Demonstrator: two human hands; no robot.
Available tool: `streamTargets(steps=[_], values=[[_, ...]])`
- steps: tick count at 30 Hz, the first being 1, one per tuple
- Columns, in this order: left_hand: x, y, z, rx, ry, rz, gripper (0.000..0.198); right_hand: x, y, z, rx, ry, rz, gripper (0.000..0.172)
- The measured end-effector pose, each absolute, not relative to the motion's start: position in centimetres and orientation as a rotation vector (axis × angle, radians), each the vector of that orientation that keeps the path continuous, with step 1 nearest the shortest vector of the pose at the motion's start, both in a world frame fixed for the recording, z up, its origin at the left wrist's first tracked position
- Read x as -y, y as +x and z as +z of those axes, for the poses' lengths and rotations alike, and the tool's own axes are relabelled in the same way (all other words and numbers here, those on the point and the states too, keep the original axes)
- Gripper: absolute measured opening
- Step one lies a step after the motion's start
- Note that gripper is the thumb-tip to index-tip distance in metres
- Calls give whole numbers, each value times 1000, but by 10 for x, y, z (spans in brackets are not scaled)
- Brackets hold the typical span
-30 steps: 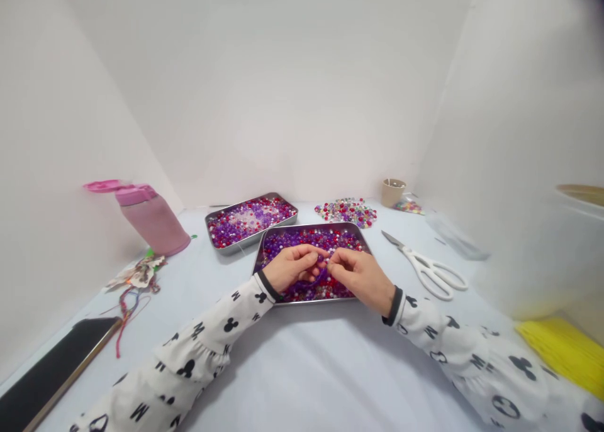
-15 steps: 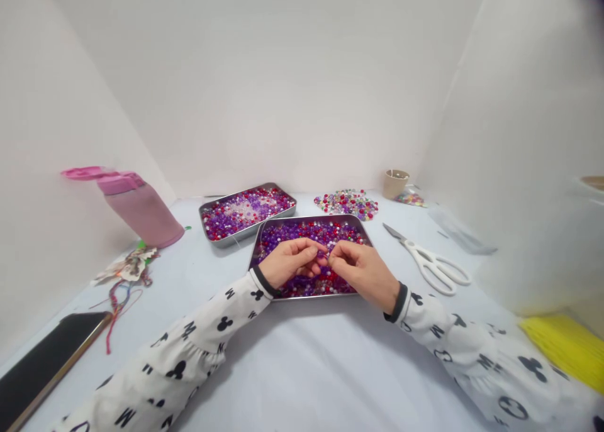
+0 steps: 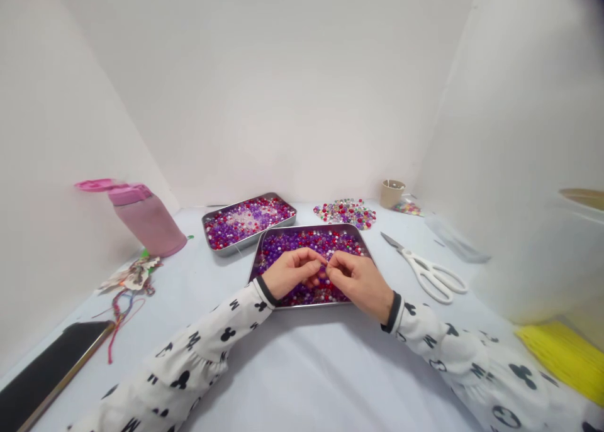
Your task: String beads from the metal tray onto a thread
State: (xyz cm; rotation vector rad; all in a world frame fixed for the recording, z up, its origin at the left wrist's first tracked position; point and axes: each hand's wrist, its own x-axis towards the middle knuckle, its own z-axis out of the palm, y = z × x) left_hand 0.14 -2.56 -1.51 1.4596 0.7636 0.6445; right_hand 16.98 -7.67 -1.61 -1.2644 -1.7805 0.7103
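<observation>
A metal tray is filled with purple and red beads, and over it the left hand and right hand are held in a narrow pinch, fingertips meeting; whatever is gripped cannot be told.

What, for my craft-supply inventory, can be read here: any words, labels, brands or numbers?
"M": black print on the left sleeve
"M": black print on the right sleeve
Round emblem on the right sleeve: too blurred to read
Pink bottle and scissors: no readable text shows
</observation>
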Motion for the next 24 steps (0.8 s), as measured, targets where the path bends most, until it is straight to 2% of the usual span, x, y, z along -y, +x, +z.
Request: streamTargets(steps=[9,17,24], values=[[25,-1,-16,-731,1411,724,31,79,169,-16,1766,-1280,679,11],[25,0,-14,-735,1307,669,40,79,171,-17,1776,-1284,634,13],[24,1,-15,-738,1390,648,34,81,171,-15,1800,-1290,603,13]])
